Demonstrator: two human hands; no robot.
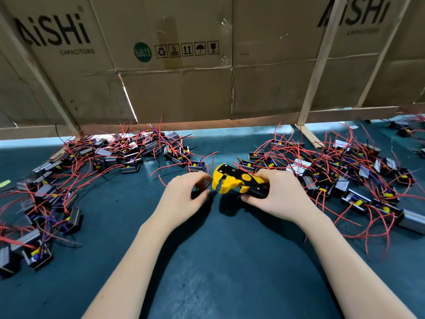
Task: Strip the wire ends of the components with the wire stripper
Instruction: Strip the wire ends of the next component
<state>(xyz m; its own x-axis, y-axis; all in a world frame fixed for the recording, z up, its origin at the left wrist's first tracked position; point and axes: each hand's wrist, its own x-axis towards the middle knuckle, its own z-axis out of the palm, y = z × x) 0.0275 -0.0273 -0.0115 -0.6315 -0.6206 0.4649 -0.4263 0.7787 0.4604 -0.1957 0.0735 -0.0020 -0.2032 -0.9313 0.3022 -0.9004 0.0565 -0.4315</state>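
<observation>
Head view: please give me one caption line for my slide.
Right hand grips the yellow stripper while the left hand holds a component at its jaws, piles of red-wired parts on both sides.

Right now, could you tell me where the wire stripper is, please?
In the head view it sits centre, just right of middle, over the green mat: the wire stripper is gripped by the right hand, facing the left hand.

1. A dark teal mat (218,261) is spread over the worktop;
2. A wall of flattened cardboard (184,88) is stood along the far edge, printed "AiSHi CAPACITORS", with a green RoHS sticker (142,52) and handling symbols (186,49);
3. The cardboard is braced by pale wooden battens (318,72).
</observation>
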